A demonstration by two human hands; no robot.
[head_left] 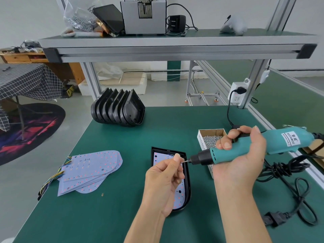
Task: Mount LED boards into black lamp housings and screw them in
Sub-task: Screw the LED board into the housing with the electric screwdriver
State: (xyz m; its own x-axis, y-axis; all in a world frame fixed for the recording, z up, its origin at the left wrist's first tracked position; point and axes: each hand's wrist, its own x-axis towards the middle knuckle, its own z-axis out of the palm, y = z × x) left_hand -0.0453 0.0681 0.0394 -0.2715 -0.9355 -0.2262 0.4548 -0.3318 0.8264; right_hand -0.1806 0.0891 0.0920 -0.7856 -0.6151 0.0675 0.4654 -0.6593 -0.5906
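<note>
nearest the camera, a small silver screw (182, 161) is pinched between the thumb and forefinger of the left hand (164, 179), the other fingers loosely curled, and is offered to the tip of a teal plastic electric screwdriver with a black nose (245, 148). the driver body is wrapped by the curled fingers and thumb of the right hand (240, 155), and the tool is held nearly level.

beneath both hands a black plastic lamp housing with one rounded end (187, 190) lies flat on the green bench mat (122, 207), with a pale led board dotted with red emitters (180, 192) already seated inside it. no driven screw can be made out on that board, so the fastening of this unit is judged to be just beginning.

just right of the housing an open white cardboard box of silver screws (210, 137) is partly hidden by the right hand, and a coiled black power cable (287, 174) is strewn further right. to the left, a fanned pile of pale led boards with coloured wire tails (89, 171) waits unmounted.

further back, a nested row of empty black housings (119, 109) stands on edge, so most of the batch is judged still to be done.

beyond, an aluminium-framed upper shelf (175, 48) carries a grey box-shaped machine (143, 16), a dark tablet (108, 18) and a clear bag of screws (78, 18). a white socket strip (236, 93) is fixed to the right post. past the bench, a checked tablecloth (26, 81) and a dark patterned rug (29, 132) are seen on a grey floor.
</note>
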